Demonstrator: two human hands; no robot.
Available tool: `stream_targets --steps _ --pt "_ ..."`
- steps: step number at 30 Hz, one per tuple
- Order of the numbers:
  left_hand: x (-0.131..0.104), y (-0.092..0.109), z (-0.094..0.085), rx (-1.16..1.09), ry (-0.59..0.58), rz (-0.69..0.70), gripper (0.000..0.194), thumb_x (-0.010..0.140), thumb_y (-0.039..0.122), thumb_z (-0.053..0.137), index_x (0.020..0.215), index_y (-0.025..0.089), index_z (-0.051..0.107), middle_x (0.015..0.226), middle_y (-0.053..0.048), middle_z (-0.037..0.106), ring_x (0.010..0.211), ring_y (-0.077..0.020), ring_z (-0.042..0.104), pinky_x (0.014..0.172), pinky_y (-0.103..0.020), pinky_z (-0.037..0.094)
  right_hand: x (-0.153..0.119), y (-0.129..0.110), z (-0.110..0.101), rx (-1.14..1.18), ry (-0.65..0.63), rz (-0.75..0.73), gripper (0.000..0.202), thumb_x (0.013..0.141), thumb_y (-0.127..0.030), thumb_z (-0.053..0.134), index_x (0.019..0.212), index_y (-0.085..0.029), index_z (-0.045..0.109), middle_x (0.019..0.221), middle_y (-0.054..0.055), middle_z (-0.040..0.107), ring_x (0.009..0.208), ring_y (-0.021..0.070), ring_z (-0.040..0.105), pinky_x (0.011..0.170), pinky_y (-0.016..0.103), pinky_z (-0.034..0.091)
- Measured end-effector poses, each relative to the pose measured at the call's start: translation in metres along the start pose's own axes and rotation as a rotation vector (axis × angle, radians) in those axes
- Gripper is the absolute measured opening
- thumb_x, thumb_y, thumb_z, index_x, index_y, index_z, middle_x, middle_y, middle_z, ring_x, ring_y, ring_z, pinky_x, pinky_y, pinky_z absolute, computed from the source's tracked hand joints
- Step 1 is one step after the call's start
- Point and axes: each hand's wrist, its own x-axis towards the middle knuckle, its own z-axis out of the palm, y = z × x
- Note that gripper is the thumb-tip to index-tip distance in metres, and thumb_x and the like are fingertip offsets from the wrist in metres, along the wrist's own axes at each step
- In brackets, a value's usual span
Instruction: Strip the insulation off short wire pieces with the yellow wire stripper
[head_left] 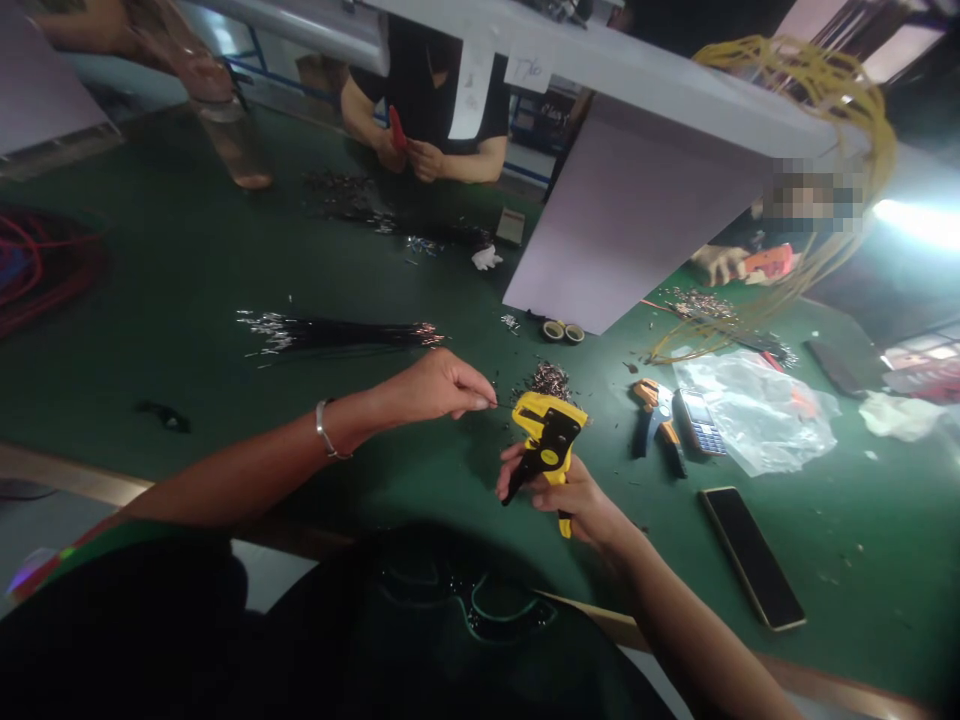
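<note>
My left hand (439, 388), with a bracelet at the wrist, pinches a thin dark wire (505, 405) between thumb and fingers. The wire's far end reaches the jaws of a yellow and black wire stripper (553, 445); whether the jaws bite on it I cannot tell. Wrapped round the stripper's handles is my right hand (585, 500). Just behind the tool lies a heap of small wire scraps (551, 380). A bundle of black wires (345, 333) with bare or metal-tipped ends rests beyond my left hand on the green table (187, 300).
To the right lie an orange and blue wire stripper (655, 420), a keypad phone (701, 422), a clear plastic bag (780, 420) and a smartphone (754, 560). A pale upright panel (630, 200) stands behind two tape rolls (562, 332). Yellow wires (874, 130) hang at right. Co-workers' hands (412, 155) hold red tools opposite.
</note>
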Motion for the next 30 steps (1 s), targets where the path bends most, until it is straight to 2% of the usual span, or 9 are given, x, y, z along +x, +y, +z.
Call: stream_targets --steps 4,9,15,20,30 --pt "0.001 -0.002 0.002 0.012 -0.022 0.003 0.022 0.075 0.023 0.064 0.091 0.017 0.078 0.050 0.002 0.057 0.049 -0.0083 0.047 0.053 -0.022 0.037 0.000 -0.002 0.001 -0.002 -0.017 0.008 0.048 0.058 -0.009 0.061 0.105 -0.016 0.062 0.089 0.006 0.069 0.082 0.0225 0.064 0.084 0.042 0.047" --pt "-0.001 0.007 0.002 0.052 -0.051 -0.023 0.028 0.076 0.022 0.061 0.099 0.018 0.077 0.050 0.002 0.060 0.046 -0.0076 0.046 0.049 -0.021 0.035 0.000 -0.002 0.001 0.006 -0.023 -0.001 0.049 0.057 -0.008 0.060 0.105 -0.015 0.063 0.086 0.005 0.070 0.080 0.0221 0.064 0.082 0.041 0.047" --pt "-0.003 0.011 0.000 0.123 -0.063 0.031 0.028 0.076 0.020 0.061 0.099 0.021 0.077 0.078 -0.002 0.076 0.064 -0.0107 0.061 0.062 -0.022 0.044 0.000 0.004 0.000 0.021 -0.035 -0.024 0.048 0.059 -0.009 0.060 0.107 -0.015 0.063 0.083 0.005 0.070 0.078 0.0218 0.064 0.078 0.038 0.046" --pt "0.000 0.006 0.001 0.109 -0.059 0.055 0.029 0.075 0.017 0.061 0.098 0.026 0.077 0.097 -0.003 0.076 0.082 -0.0140 0.067 0.073 -0.024 0.048 0.000 0.005 0.000 0.029 -0.043 -0.012 0.046 0.058 -0.009 0.061 0.104 -0.015 0.063 0.080 0.005 0.069 0.075 0.0209 0.064 0.075 0.036 0.045" --pt "0.001 0.002 0.002 0.065 -0.074 0.081 0.030 0.073 0.014 0.061 0.095 0.025 0.077 0.096 -0.004 0.076 0.080 -0.0149 0.068 0.074 -0.026 0.049 0.000 0.009 -0.002 -0.013 -0.044 -0.002 0.040 0.063 -0.013 0.065 0.103 -0.014 0.063 0.079 0.005 0.068 0.073 0.0206 0.061 0.072 0.036 0.045"
